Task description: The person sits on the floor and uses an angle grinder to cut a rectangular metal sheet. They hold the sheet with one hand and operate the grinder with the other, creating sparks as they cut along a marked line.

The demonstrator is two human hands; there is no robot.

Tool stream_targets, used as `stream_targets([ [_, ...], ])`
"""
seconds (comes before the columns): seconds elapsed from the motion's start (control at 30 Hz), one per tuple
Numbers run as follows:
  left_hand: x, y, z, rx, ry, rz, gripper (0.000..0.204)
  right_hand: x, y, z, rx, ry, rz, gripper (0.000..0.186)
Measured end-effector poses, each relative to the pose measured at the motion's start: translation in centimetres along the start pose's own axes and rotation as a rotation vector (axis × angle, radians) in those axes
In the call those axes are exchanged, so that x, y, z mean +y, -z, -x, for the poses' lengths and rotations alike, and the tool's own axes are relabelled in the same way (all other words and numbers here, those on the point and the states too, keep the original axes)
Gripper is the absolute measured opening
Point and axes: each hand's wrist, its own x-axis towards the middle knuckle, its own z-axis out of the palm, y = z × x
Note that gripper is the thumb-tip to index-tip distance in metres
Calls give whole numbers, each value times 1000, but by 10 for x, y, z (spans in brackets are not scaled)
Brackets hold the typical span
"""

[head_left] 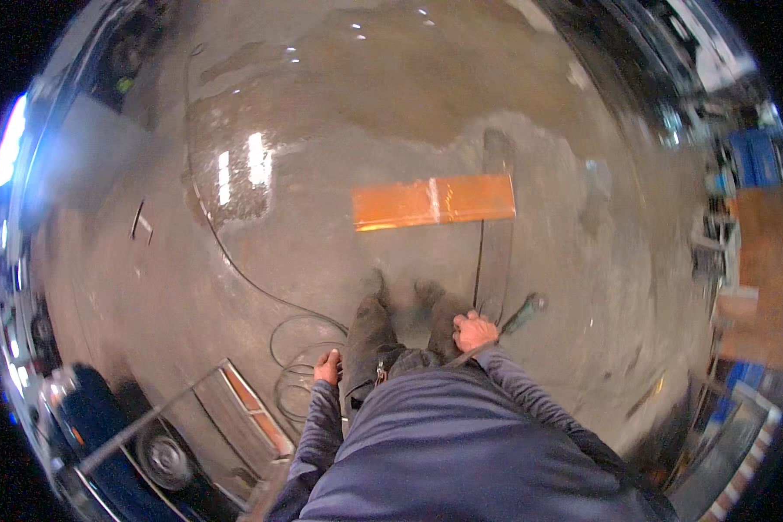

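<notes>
- A person is seen from above, standing on a wet, shiny concrete floor (339, 104); grey sleeves and dark trousers fill the lower middle of the view.
- The right hand (475, 331) is closed around the top of a long handle; the tool (524, 313) attached to it points toward 2 o'clock from the hand, its greenish end resting near the floor.
- The left hand (327, 367) is held at the hip, at about 9 o'clock from the right hand; whether it is clenched or loose cannot be told, as it is blurred.
- A thin dark hose (235, 261) is coiled on the floor just beside the left hand and runs away toward 11 o'clock.
- An orange board (433, 202) lies flat on the floor at 12 o'clock from the feet, well apart from both hands.
- A dark blue cart with a wheel (161, 461) is seen at 8 o'clock.
</notes>
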Motion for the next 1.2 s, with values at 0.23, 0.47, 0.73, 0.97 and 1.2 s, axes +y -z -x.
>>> stream_targets([
  [0.23,121,55,-79,-260,206,-306,45,2,-65,44,-88,-324,-769,13],
  [0.47,212,-10,-73,-674,90,-849,48,-22,-34,131,-62,-359,-1177,18],
  [0.73,202,-92,-54,-722,-223,-1405,42,18,-35,138,12,-381,-1275,22],
  [0.97,192,-133,-14,-756,-184,-1169,33,78,-33,148,-91,-450,-1244,20],
  [1.2,229,-180,76,-886,-199,-1159,28,113,-48,154,-71,-311,-1268,19],
])
